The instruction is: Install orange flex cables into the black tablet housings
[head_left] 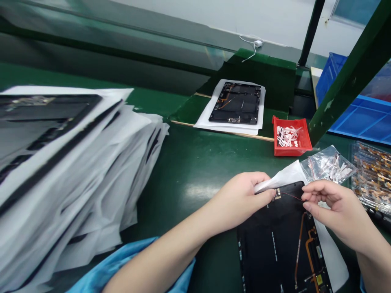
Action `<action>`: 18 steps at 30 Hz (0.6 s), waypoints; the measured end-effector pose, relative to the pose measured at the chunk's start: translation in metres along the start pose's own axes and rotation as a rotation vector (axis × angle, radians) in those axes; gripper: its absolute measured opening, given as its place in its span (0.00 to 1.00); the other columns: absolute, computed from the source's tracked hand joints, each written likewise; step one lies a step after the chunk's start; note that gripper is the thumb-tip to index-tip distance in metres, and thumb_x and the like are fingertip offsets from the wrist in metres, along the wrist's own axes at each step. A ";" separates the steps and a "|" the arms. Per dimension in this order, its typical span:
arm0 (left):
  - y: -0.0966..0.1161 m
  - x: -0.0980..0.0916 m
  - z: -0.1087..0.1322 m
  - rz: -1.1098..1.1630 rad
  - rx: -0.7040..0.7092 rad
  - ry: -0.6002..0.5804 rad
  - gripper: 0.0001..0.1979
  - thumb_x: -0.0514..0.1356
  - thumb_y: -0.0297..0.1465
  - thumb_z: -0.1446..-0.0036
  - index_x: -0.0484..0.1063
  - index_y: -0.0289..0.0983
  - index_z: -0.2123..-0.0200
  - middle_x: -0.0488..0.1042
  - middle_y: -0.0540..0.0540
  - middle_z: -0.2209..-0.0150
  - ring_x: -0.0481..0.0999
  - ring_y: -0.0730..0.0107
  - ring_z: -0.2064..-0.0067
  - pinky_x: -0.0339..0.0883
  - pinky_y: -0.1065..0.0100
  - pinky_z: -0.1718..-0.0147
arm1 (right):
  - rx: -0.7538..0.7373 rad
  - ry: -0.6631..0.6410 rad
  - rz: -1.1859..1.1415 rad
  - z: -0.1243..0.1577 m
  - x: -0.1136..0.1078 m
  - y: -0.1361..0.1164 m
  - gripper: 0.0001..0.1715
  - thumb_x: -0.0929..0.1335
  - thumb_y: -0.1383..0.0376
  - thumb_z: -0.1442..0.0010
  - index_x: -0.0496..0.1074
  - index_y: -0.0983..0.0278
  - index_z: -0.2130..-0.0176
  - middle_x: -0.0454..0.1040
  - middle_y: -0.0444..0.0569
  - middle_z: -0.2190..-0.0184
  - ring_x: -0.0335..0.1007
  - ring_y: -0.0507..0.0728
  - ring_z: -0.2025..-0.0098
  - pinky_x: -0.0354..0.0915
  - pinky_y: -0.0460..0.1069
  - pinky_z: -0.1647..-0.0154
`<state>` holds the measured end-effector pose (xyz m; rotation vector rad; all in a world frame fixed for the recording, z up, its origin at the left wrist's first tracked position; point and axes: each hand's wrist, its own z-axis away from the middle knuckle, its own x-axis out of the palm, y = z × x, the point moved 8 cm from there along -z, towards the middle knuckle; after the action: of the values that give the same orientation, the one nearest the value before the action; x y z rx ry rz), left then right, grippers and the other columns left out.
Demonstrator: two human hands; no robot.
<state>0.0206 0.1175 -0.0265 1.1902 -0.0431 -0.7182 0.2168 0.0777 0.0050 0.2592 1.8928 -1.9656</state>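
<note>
Left hand (240,201) pinching white film (282,177) at a corner of the black tablet panel (275,248); right hand (337,211) pinched just beside the thin red wire (291,196); gentle going there.

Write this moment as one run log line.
left hand: pinches white sheet | right hand: at red wire | black panel: beneath hands
</note>
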 end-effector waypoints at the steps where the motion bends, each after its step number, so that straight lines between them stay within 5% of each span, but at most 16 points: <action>1: 0.000 0.000 0.000 -0.001 0.000 0.001 0.11 0.60 0.40 0.48 0.71 0.38 0.74 0.67 0.55 0.77 0.64 0.72 0.74 0.54 0.71 0.75 | 0.002 -0.001 -0.005 0.000 0.000 0.000 0.13 0.72 0.67 0.43 0.78 0.60 0.56 0.81 0.49 0.63 0.78 0.55 0.63 0.78 0.50 0.62; 18: 0.000 -0.001 0.000 -0.030 0.010 0.005 0.11 0.59 0.40 0.47 0.71 0.38 0.73 0.67 0.56 0.77 0.64 0.72 0.74 0.54 0.71 0.75 | 0.041 -0.022 -0.006 0.002 0.002 0.004 0.12 0.71 0.66 0.41 0.78 0.59 0.56 0.80 0.48 0.62 0.77 0.55 0.61 0.76 0.48 0.61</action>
<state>0.0198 0.1180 -0.0260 1.2047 -0.0249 -0.7423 0.2173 0.0751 0.0011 0.2421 1.8438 -2.0045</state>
